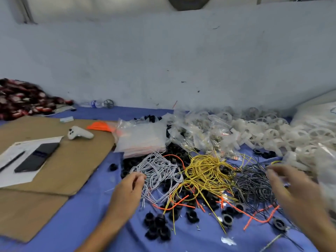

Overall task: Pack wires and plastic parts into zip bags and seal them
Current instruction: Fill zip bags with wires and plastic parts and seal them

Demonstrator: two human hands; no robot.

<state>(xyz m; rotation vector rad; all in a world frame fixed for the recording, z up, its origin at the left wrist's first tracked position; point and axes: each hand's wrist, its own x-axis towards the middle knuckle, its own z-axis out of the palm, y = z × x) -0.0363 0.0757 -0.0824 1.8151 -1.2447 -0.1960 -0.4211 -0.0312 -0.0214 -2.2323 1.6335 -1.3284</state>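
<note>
most of the job lies ahead, i judge. grey wires (158, 170), yellow wires (205, 170) and black wires (254, 180) lie loose in heaps on the blue worktop (87, 215), with black plastic rings (157, 228) among them. the empty zip bags (141, 140) sit stacked just behind, beside bags that seem filled (203, 135). my left grip (130, 188) curls at the grey heap's edge; whether it pinches a wire i cannot tell. my right grip (291, 188), blurred, hangs spread over the black wires, holding nothing.

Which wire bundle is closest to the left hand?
The pale grey bundle, leftmost of the three; the left hand is at its edge. The yellow bundle and black bundle lie further right.
</note>
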